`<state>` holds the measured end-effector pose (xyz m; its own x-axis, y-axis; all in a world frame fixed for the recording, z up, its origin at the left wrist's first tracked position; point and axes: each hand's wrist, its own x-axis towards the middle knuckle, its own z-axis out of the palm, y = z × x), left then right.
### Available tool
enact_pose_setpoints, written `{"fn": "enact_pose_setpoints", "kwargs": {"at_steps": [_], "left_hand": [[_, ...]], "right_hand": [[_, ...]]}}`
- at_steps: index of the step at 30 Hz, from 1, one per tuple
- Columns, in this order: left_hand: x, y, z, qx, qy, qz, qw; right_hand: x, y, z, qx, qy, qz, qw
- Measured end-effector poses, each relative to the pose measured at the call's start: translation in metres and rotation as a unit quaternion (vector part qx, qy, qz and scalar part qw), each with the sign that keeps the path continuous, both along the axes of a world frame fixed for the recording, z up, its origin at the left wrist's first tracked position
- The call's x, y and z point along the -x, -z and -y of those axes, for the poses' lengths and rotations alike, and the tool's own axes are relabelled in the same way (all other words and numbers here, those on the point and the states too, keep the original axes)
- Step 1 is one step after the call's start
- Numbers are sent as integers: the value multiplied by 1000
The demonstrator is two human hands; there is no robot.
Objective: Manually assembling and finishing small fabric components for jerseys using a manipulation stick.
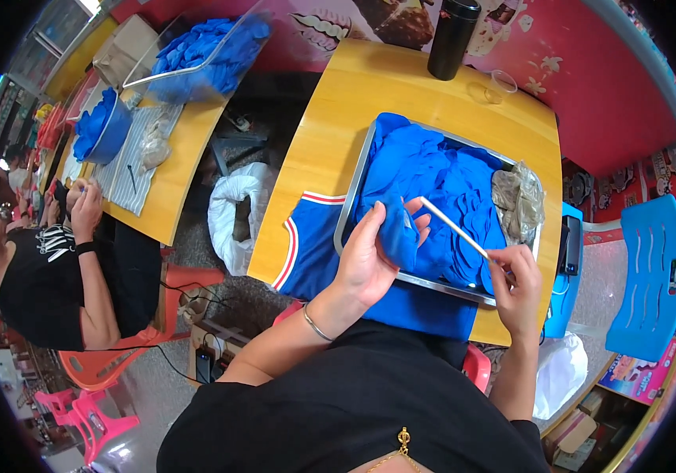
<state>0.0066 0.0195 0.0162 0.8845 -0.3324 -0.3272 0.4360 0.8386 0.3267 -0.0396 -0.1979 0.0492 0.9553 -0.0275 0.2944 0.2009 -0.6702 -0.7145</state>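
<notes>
My left hand (365, 268) is closed on a small blue fabric piece (398, 235), pinched between thumb and fingers above the near left side of a metal tray (448, 288). In my right hand (518, 288) is a thin pale stick (456, 227), whose far end reaches toward the fingers of my left hand. Many flat blue fabric pieces (421, 154) are heaped in the tray under both hands. At the tray's right end lies a clear plastic bag (518, 203) with brownish contents. A blue garment with red and white trim (310, 236) is spread beneath the tray.
A black bottle (454, 39) and a clear cup (502, 83) stand on the far side of the wooden table (377, 75). To the left, a person in black (46, 284) sits at another table with a blue bucket (109, 130). A blue chair (647, 276) is at right.
</notes>
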Motion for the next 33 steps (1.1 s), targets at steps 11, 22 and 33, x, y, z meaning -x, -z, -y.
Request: {"fn": "enact_pose_setpoints", "kwargs": {"at_steps": [11, 22, 33], "left_hand": [[-5, -2, -1, -10, -1, 36, 999], [-5, -7, 7, -44, -52, 74, 995], [-12, -7, 11, -80, -72, 97, 989]], "right_hand": [[6, -18, -5, 49, -17, -9, 999], [9, -8, -29, -43, -53, -101, 993], [11, 12, -44, -157, -13, -95, 983]]}}
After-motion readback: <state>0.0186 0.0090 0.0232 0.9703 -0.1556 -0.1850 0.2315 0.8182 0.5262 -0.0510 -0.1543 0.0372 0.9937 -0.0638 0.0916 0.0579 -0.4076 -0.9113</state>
